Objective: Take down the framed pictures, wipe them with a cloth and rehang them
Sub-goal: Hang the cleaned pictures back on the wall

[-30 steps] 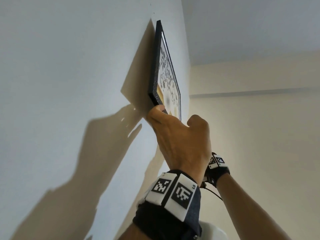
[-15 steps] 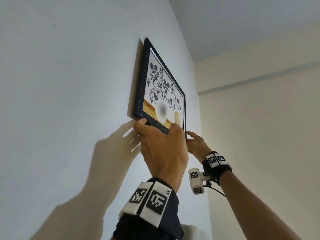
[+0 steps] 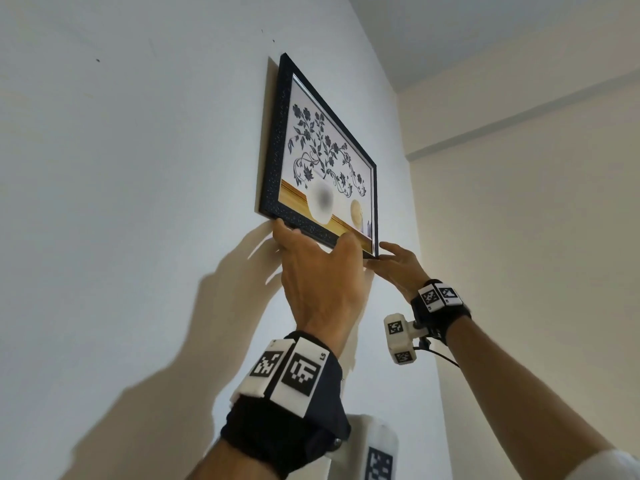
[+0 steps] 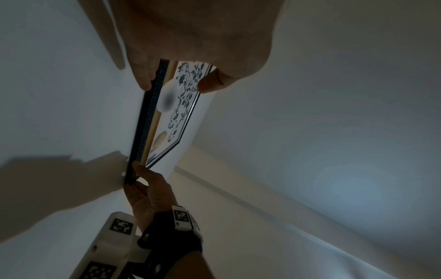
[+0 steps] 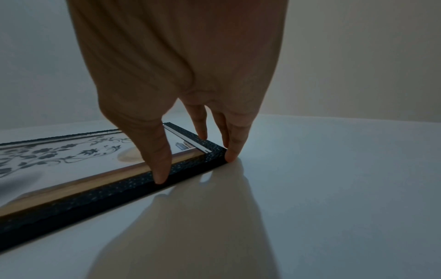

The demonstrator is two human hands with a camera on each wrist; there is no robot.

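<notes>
A framed picture with a dark blue frame and a flower print lies against the white wall, high up. My left hand grips its bottom rail near the left corner, fingers behind the frame and thumb in front. My right hand reaches up to the bottom right corner. Its straight fingertips touch the frame at that corner, and the thumb rests on the bottom rail. No cloth is in view.
Small dark marks dot the wall just above the picture, and another mark sits far to the left. A side wall meets this wall right of the picture, with the ceiling close above.
The picture has swung from standing out from the wall to lying nearly flat on it. My right hand has come out from behind the left hand to the bottom right corner.
</notes>
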